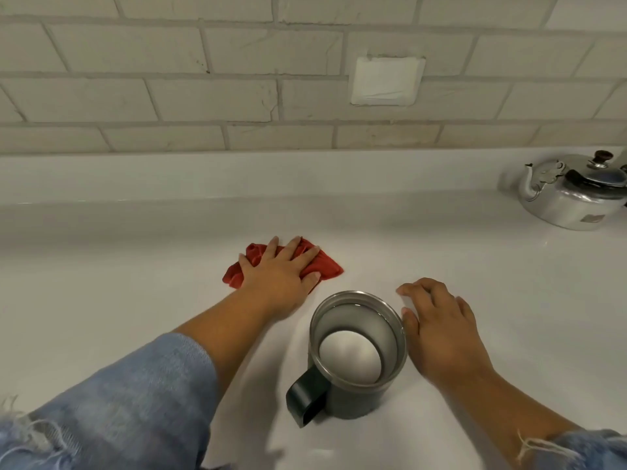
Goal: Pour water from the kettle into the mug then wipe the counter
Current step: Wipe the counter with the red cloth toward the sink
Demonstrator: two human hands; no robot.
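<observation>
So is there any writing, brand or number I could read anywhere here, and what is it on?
No text can be read anywhere.
Kettle: a small pale label low on its side, too blurred to read.
Mug: no marking shows.
Red cloth: plain.
Taped white patch on the tiled wall: blank.

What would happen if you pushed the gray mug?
The mug looks like metal, so it probably won't break. Its base looks wide, so it would likely slide on the smooth counter rather than tip. The water inside might slosh.
</observation>
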